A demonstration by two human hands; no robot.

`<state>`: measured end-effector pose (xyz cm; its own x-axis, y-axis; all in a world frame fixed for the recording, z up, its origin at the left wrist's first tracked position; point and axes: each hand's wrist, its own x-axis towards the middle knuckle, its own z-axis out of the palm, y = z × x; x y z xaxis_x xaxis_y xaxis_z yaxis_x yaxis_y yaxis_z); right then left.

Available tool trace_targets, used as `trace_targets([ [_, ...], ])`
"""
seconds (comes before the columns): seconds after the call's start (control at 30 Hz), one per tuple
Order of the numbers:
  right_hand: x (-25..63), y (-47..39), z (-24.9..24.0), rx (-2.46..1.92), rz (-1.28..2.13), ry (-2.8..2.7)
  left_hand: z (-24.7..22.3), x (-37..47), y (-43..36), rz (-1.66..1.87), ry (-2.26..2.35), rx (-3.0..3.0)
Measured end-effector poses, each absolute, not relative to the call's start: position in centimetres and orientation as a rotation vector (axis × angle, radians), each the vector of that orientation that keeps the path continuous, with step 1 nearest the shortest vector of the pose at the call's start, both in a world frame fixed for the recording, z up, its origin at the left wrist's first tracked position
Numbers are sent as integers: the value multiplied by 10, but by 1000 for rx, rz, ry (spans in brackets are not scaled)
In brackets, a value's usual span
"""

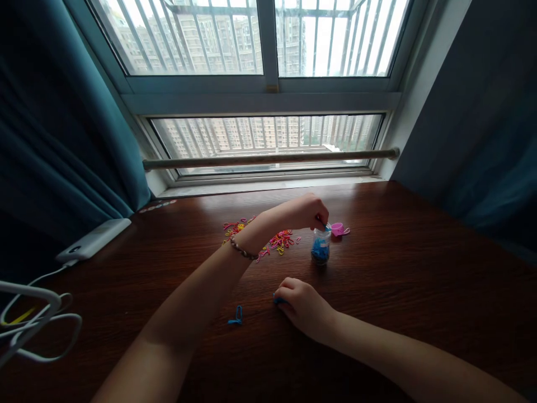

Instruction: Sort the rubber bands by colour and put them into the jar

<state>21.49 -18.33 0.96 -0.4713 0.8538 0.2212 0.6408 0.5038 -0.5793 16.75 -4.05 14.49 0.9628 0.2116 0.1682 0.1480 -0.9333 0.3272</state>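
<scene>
My left hand reaches across to the small clear jar, its fingers pinched on a blue piece at the jar's mouth. Blue pieces fill much of the jar. Lower down, my right hand rests on the table with its fingers closed round blue pieces, which are partly hidden. A looped blue piece lies to the left of that hand. Behind my left forearm, pink, red and yellow pieces are scattered. A pink lid lies just right of the jar.
The brown wooden table reaches to the window sill. At the left lie a white power bank and looped white cables, near a blue curtain. A metal rail crosses the window.
</scene>
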Motion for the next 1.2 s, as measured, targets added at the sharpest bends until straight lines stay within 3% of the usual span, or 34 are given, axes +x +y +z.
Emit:
trace_targets([
  [0.33,214,-185,11,-1229,526,-2298,156,174,-52,231,292,2946],
  [1.2,214,-186,14,-1230,534,-2304,154,162,-51,503,227,2703],
])
